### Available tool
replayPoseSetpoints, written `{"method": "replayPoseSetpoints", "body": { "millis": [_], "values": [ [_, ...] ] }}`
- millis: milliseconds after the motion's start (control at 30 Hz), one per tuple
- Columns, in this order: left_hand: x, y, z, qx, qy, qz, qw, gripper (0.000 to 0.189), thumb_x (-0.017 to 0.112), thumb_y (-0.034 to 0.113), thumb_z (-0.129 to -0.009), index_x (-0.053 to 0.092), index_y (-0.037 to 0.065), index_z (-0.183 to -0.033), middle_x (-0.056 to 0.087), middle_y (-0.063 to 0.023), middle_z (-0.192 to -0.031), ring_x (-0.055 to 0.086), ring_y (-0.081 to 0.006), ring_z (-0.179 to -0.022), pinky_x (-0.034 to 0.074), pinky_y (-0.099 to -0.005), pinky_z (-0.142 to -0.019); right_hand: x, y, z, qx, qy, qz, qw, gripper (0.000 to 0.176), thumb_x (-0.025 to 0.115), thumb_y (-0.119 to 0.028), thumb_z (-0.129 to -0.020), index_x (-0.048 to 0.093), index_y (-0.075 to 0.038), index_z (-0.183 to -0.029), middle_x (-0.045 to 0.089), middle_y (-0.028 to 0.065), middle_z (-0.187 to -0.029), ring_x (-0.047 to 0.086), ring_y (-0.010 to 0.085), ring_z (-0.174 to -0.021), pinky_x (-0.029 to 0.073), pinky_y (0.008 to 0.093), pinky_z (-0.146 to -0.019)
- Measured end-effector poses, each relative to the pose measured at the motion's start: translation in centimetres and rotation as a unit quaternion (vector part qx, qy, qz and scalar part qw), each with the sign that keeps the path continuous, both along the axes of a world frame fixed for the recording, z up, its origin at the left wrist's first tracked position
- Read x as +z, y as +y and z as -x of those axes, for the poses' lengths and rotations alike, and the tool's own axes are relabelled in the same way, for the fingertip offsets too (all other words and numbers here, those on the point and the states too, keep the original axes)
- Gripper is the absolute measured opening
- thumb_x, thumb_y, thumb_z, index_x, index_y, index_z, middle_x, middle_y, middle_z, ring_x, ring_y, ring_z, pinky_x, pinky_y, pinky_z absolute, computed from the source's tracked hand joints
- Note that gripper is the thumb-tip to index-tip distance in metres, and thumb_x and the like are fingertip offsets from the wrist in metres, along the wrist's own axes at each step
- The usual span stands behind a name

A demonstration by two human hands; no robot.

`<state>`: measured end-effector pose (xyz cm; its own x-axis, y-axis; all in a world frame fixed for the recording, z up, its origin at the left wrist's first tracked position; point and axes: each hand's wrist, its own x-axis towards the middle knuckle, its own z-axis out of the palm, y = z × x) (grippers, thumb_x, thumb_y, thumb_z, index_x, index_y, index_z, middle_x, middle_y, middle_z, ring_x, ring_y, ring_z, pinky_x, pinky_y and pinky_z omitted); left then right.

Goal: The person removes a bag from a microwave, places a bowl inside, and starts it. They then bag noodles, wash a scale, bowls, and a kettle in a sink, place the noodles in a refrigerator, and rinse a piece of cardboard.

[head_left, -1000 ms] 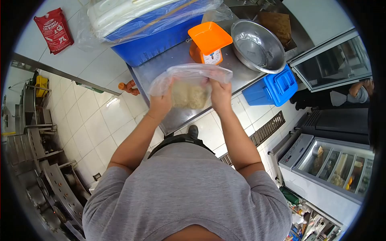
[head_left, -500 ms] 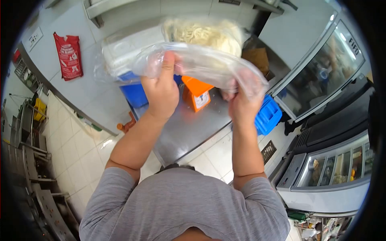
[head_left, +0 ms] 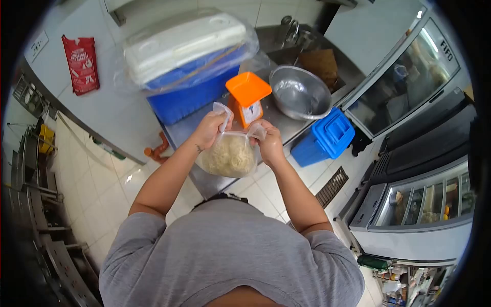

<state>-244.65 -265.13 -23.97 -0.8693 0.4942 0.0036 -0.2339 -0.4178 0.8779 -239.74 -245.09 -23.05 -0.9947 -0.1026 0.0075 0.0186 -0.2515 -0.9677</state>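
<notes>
A clear plastic bag of pale noodles (head_left: pixel 229 156) hangs between my hands, close to my body and over the near edge of the steel table (head_left: pixel 184 137). My left hand (head_left: pixel 208 130) is closed on one top corner of the bag. The opposite top corner is pinched in my right hand (head_left: pixel 268 141). The noodles lie bunched at the bottom of the bag, whose top edge is stretched between my fists. Just beyond the hands stands an orange kitchen scale (head_left: pixel 248 91) with an orange pan, bare on top.
A blue cooler (head_left: pixel 192 97) with a white lid under plastic film stands at the back left. A steel bowl (head_left: pixel 300 93) sits right of the scale, near a sink faucet (head_left: pixel 292 33). On the floor is a blue lidded bin (head_left: pixel 327 134); a glass-door fridge (head_left: pixel 404 77) stands at right.
The noodle bag has come down from above the table towards my body and now hangs upright. Both hands have lowered and drawn closer together, uncovering the bowl and cooler.
</notes>
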Motion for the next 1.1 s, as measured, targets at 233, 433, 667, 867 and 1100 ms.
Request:
{"method": "replayPoseSetpoints", "body": {
  "millis": [233, 433, 667, 867, 1100],
  "values": [
    [-13.7, -0.8, -3.5, 0.203, -0.072, 0.232, 0.949, 0.021, 0.053, 0.019, -0.091, 0.062, 0.001, -0.085, 0.054, -0.0005, -0.07, 0.051, -0.0121, -0.07, 0.042, -0.028, -0.066, -10.7, -0.3, -2.8, 0.039, 0.231, -0.334, 0.913, 0.01, 0.05, 0.006, -0.08, 0.06, 0.006, -0.082, 0.061, 0.0209, -0.106, 0.059, 0.0297, -0.093, 0.047, 0.0332, -0.084],
    [-12.1, -2.2, -4.2, 0.397, 0.388, 0.502, 0.663, 0.012, 0.066, 0.013, -0.078, 0.062, 0.003, -0.082, 0.06, -0.0097, -0.073, 0.056, -0.0161, -0.064, 0.046, -0.0273, -0.061, -9.3, -4.6, -1.8, 0.066, -0.244, 0.317, 0.914, 0.014, 0.053, 0.003, -0.083, 0.061, 0.005, -0.094, 0.06, 0.0081, -0.088, 0.053, 0.0129, -0.075, 0.046, 0.026, -0.068],
    [-4.9, -0.4, -6.5, 0.225, 0.158, 0.532, 0.801, 0.011, 0.065, 0.008, -0.075, 0.062, 0.002, -0.083, 0.063, -0.0115, -0.08, 0.059, -0.0186, -0.067, 0.047, -0.0289, -0.062, -11.3, -7.0, -1.6, 0.065, 0.093, -0.231, 0.966, 0.011, 0.064, 0.0, -0.076, 0.069, -0.003, -0.085, 0.052, 0.0064, -0.076, 0.048, 0.0147, -0.071, 0.04, 0.0272, -0.062],
    [-4.9, -1.9, -3.6, 0.149, 0.131, 0.485, 0.852, 0.019, 0.062, 0.012, -0.085, 0.066, 0.003, -0.1, 0.062, -0.0022, -0.077, 0.052, -0.0091, -0.061, 0.042, -0.0238, -0.056, -12.3, -6.7, -0.7, 0.102, 0.165, -0.175, 0.965, 0.01, 0.063, 0.003, -0.077, 0.069, -0.001, -0.084, 0.059, 0.0075, -0.079, 0.056, 0.0145, -0.071, 0.045, 0.0262, -0.061],
    [-8.2, -4.0, -5.3, 0.016, -0.013, 0.394, 0.919, 0.021, 0.059, 0.018, -0.089, 0.067, 0.001, -0.099, 0.058, -0.0003, -0.072, 0.048, -0.009, -0.059, 0.039, -0.0232, -0.055, -9.1, -7.1, -0.8, 0.025, -0.177, 0.048, 0.983, 0.029, 0.063, 0.001, -0.081, 0.052, 0.005, -0.108, 0.061, 0.01, -0.07, 0.054, 0.0124, -0.049, 0.041, 0.0227, -0.043]
  ]
}}
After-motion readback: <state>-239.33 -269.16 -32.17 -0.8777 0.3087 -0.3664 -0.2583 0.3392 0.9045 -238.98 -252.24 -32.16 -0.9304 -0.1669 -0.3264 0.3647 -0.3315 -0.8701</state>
